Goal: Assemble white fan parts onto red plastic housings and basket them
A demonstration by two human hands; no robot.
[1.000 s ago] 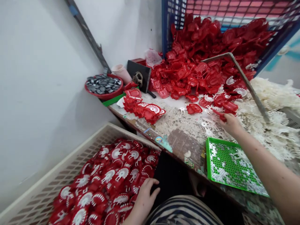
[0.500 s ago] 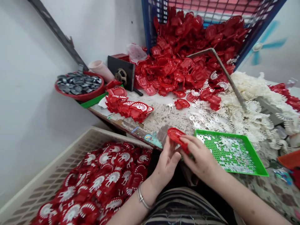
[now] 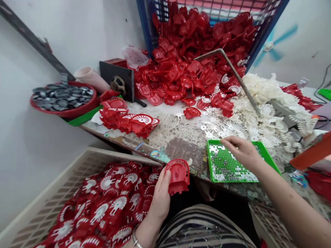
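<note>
My left hand (image 3: 159,198) grips a red plastic shell (image 3: 178,176) by its left edge, holding it above my lap at the table's front edge. My right hand (image 3: 241,150) reaches over the green perforated tray (image 3: 217,172), fingers curled downward in a pinch over the small white pieces in it; what they hold is too small to make out. A heap of white fan-shaped parts (image 3: 261,113) lies behind the tray.
A big pile of red shells (image 3: 196,55) spills from a blue crate at the back. A short stack of assembled red pieces (image 3: 129,120) lies on the worn table. A beige crate (image 3: 85,162) at lower left holds finished red-and-white parts. A red bowl of grey discs (image 3: 62,98) sits left.
My right hand brought a red shell from the pile to my left hand, then let go and moved to the green tray. My left hand rose from the crate and now holds the shell.
</note>
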